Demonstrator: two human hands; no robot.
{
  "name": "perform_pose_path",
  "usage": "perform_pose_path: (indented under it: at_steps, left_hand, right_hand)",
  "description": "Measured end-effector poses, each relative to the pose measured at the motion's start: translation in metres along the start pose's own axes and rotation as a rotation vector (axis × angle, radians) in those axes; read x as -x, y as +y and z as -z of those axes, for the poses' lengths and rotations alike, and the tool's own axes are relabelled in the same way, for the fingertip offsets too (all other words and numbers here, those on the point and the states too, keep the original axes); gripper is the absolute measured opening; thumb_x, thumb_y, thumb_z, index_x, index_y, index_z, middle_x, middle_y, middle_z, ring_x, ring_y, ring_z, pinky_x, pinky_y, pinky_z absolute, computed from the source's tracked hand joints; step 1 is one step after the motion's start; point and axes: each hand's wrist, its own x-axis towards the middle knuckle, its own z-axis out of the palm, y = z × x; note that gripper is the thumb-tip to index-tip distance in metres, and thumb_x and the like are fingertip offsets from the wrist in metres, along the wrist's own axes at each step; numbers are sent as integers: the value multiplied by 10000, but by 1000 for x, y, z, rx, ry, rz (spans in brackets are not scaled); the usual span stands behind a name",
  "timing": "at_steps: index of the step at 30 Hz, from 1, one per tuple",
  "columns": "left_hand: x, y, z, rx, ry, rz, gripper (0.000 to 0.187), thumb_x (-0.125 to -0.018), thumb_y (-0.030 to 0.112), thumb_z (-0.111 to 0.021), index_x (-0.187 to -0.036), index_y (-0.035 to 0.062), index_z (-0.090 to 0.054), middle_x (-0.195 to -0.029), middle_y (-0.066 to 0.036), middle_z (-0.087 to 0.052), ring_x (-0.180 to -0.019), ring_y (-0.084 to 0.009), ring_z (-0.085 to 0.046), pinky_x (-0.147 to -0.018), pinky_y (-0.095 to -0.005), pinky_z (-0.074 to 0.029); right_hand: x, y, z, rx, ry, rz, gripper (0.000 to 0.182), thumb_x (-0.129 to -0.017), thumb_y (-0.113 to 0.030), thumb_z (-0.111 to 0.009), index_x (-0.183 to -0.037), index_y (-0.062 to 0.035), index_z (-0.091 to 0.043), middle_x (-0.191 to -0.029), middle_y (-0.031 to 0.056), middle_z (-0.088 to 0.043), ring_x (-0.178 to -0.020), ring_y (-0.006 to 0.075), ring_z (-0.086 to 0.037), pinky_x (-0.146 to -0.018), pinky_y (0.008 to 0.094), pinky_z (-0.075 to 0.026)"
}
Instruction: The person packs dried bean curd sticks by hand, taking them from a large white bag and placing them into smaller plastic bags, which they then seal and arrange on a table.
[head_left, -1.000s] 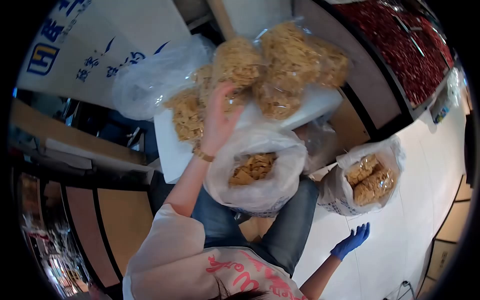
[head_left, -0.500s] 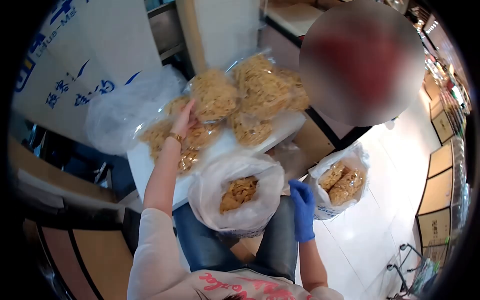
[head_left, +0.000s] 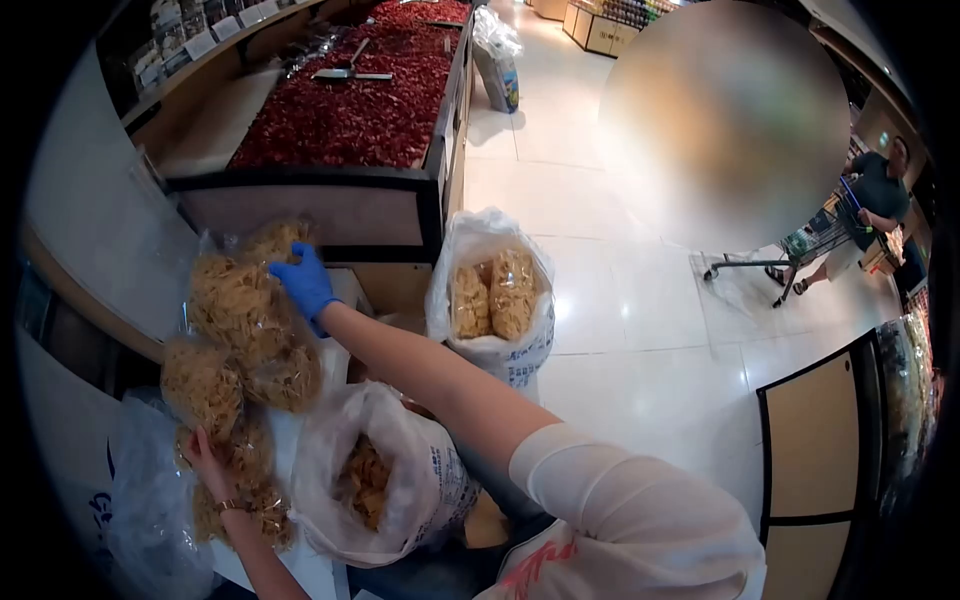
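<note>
Clear bags of yellowish dried food (head_left: 238, 305) are heaped on a white table (head_left: 285, 440) at the left. My right hand (head_left: 304, 284), in a blue glove, rests against the far bags of the heap, its fingers bent over the plastic. My left hand (head_left: 208, 462) is bare and touches the lower edge of a nearer bag (head_left: 201, 385); its fingertips are partly hidden. Close to my lap stands an open white sack (head_left: 330, 490) with loose pieces of the same food (head_left: 368, 482) inside.
A second white sack (head_left: 540, 350) on the floor holds filled bags. Behind it is a bin of red goods (head_left: 350, 120) with a metal scoop. Crumpled clear plastic (head_left: 150, 500) lies at the left. A person (head_left: 880, 195) stands by a shopping cart (head_left: 825, 235).
The view has swung to the right. My gloved right hand has moved from beside my lap to the far bags. My left hand is still at the bags.
</note>
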Motion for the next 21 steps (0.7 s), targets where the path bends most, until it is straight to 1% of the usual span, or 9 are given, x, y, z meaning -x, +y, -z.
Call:
perform_pose_path:
  at_steps: [1, 4, 6, 9, 10, 14, 17, 19, 21]
  left_hand:
    - [9, 8, 1, 83, 6, 50, 309, -835, 307, -639, -1007, 102, -485, -904, 10, -514, -814, -85, -472, -765, -240, -388]
    - [-33, -50, 48, 362, -104, 118, 418, -883, 276, -566, -1240, 81, -470, -1167, -41, -509, -1048, -145, -463, -912, -284, -384]
    - [-85, -121, 81, 476, -427, -156, 393, -900, 250, -527, -1246, 70, -479, -1236, -83, -482, -1108, -183, -457, -992, -313, -375]
    - [57, 72, -32, 801, -361, 389, 494, -867, 192, -588, -1330, 187, -415, -1392, -112, -371, -1289, -256, -324, -1038, -425, -327]
    - [73, 79, -36, 880, -403, 387, 402, -839, 105, -595, -1232, 132, -515, -1285, -124, -487, -1174, -252, -456, -931, -362, -436]
    - [77, 48, -45, 635, -327, 355, 384, -865, 112, -553, -1243, 81, -488, -1278, -145, -484, -1171, -270, -459, -932, -367, -424]
    - [56, 36, -31, 467, -206, 203, 377, -885, 117, -522, -1251, 44, -468, -1274, -161, -481, -1168, -283, -461, -933, -372, -414]
    - [22, 28, 9, 201, -94, -25, 376, -899, 121, -501, -1257, 18, -454, -1271, -171, -480, -1167, -292, -462, -933, -374, -408]
    - [9, 29, 55, -536, 15, -502, 376, -912, 124, -480, -1263, -7, -441, -1267, -182, -478, -1165, -301, -463, -934, -377, -402]
  right_hand:
    - [1, 1, 3, -68, -49, -30, 597, -746, -310, -679, -1200, -10, -432, -1012, 147, -559, -931, 240, -546, -812, 362, -448]
    - [16, -5, 4, -179, -23, 7, 553, -741, -273, -677, -1171, -20, -439, -1020, 134, -552, -925, 232, -538, -805, 370, -452]
    - [5, 32, -16, -317, -19, 108, 640, -746, -311, -680, -1224, -10, -379, -1113, 156, -526, -1014, 251, -516, -876, 353, -434]
    - [9, 40, -13, -458, -66, 71, 720, -797, -311, -643, -1338, -10, -275, -1309, 202, -401, -1205, 282, -413, -996, 351, -349]
    - [19, 30, 1, -376, -118, 12, 693, -807, -292, -634, -1337, -15, -284, -1302, 195, -410, -1200, 281, -419, -993, 351, -349]
    - [31, 65, 7, -372, -123, 85, 656, -802, -230, -653, -1330, -19, -327, -1224, 115, -487, -1120, 223, -470, -951, 313, -380]
    - [92, 36, 58, -306, -449, -129, 576, -811, -260, -646, -1292, -67, -396, -1161, 83, -520, -1026, 164, -516, -814, 323, -460]
    - [123, 24, 80, -299, -525, -216, 500, -821, -280, -635, -1244, -93, -445, -1131, 53, -543, -979, 125, -524, -724, 304, -473]
    - [151, 2, 103, -284, -595, -229, 480, -834, -311, -599, -1223, -72, -453, -1053, 54, -559, -866, 144, -545, -723, 291, -460]
